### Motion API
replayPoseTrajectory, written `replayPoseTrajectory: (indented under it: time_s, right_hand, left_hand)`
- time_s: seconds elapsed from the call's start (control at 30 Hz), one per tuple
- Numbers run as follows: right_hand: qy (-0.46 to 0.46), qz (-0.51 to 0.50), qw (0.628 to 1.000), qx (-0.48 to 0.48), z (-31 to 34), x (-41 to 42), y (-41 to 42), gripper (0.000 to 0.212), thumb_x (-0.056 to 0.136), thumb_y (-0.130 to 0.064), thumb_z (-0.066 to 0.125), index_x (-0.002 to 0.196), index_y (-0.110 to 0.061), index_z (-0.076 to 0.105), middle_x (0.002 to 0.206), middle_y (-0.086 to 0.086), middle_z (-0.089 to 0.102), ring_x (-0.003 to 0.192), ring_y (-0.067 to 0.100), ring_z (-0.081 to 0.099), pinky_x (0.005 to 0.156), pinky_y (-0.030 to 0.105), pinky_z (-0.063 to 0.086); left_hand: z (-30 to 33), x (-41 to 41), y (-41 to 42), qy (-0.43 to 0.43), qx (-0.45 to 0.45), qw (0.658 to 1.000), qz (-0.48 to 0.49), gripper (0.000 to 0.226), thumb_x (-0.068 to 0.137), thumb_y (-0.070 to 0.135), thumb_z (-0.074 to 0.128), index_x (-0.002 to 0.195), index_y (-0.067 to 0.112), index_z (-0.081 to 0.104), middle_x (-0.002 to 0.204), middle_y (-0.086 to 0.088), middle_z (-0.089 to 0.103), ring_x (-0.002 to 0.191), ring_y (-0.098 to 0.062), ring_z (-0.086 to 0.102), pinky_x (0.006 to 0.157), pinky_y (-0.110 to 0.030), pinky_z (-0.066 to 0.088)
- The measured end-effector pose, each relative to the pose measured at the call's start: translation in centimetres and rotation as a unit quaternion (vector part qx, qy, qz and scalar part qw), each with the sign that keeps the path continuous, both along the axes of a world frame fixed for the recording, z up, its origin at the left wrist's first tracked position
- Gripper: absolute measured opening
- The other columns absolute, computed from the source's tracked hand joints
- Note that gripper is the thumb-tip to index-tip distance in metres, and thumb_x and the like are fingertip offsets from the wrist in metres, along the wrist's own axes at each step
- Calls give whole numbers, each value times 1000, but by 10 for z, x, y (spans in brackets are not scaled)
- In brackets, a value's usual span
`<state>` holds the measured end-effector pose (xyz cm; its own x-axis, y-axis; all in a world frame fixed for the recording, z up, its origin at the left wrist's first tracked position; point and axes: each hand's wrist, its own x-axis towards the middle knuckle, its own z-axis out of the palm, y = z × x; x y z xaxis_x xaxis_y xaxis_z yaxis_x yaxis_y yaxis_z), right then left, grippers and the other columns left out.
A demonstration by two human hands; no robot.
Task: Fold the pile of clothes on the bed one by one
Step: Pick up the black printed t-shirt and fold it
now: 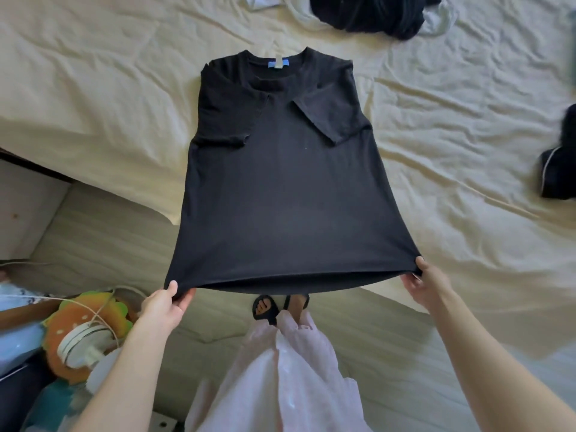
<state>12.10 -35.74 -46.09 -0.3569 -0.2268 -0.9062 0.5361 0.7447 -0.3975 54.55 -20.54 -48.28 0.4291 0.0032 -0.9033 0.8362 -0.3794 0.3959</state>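
While the black T-shirt drapes off the bed, both hands' fingers pinch its hem corners.

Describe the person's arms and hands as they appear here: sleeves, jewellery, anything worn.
Both forearms are bare up to the frame edge, with no sleeve showing. The left hand and right hand wear no gloves; no rings, watch or bracelets are visible. Nails look short and unpainted.

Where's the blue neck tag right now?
In the head view, the blue tag sits inside the black T-shirt collar, far end, upper centre on the bed.
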Motion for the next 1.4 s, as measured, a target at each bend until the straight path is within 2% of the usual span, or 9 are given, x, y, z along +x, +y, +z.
replayPoseTrajectory:
  time_s: [0.13, 0.3, 0.5, 0.7, 0.8, 1.1, 1.23, 1.3, 1.4]
  right_hand:
    - [21, 21, 999, -24, 25, 5, -12, 16, 96, -13, 54, 110, -8, 51, 120, 10, 59, 88, 21, 61, 73, 30, 50]
    - [10, 18, 998, -53, 50, 13, -41, 30, 96, -16, 55, 123, -6, 48, 112, 8, 57, 101, 21, 58, 65, 28, 51]
    - [-19, -55, 995, -85, 73, 40, -108, 26, 95, -16, 56, 119, -9, 49, 113, 2, 56, 90, 15, 59, 49, 24, 55]
    - [46, 4, 985, -167, 59, 76, -208, 4, 98, -12, 50, 97, -9, 49, 83, 6, 50, 55, 12, 54, 79, 36, 56]
    - [53, 6, 983, -177, 44, 93, -264, 18, 97, -10, 51, 80, -12, 49, 83, 5, 51, 63, 15, 55, 72, 34, 57]
    - [43, 32, 983, -177, -14, 141, -402, 15, 96, -5, 51, 83, -12, 49, 89, 5, 56, 78, 17, 61, 59, 31, 57]
    - [7, -5, 990, -141, -41, 154, -444, 5, 95, -3, 51, 98, -6, 54, 106, 6, 61, 85, 17, 63, 48, 27, 54]
    - [8, -14, 992, -125, -52, 160, -464, 8, 97, -4, 46, 102, -5, 53, 113, 8, 62, 93, 19, 64, 54, 26, 57]
    - [18, -25, 993, -112, -63, 164, -486, 23, 97, -4, 46, 118, 5, 51, 111, 17, 59, 86, 27, 62, 43, 21, 51]
  left_hand:
    - [30, 9, -17, -26, -30, 999, -32, 33, 99, 4, 42, 132, -2, 44, 138, -19, 45, 117, -34, 48, 98, -40, 45]
    - [69, 27, -55, -35, -97, 995, -10, 35, 97, 5, 46, 132, -1, 45, 121, -17, 49, 104, -31, 51, 90, -38, 49]
    - [93, 48, -132, -30, -167, 985, 40, 2, 95, 2, 50, 94, 0, 51, 108, -16, 53, 85, -28, 58, 51, -30, 56]
    - [81, 79, -229, -52, -195, 977, 74, 5, 93, 1, 53, 89, 4, 52, 95, -14, 57, 79, -26, 60, 47, -29, 55]
    - [68, 93, -282, -67, -198, 973, 93, 9, 93, 1, 53, 86, 4, 52, 89, -12, 58, 75, -23, 61, 47, -27, 54]
    - [21, 129, -402, -84, -176, 974, 111, 3, 92, 1, 54, 90, 2, 56, 89, -12, 61, 77, -21, 63, 48, -24, 54]
    - [6, 139, -440, -69, -162, 979, 98, 6, 94, 2, 52, 97, 0, 57, 89, -12, 62, 77, -20, 63, 47, -24, 53]
    - [2, 142, -459, -58, -155, 982, 96, 8, 94, 3, 51, 89, 1, 57, 88, -11, 62, 77, -19, 62, 48, -23, 54]
    - [-5, 145, -487, -65, -139, 984, 91, 16, 96, 5, 49, 82, 2, 56, 84, -10, 61, 82, -18, 62, 49, -22, 54]
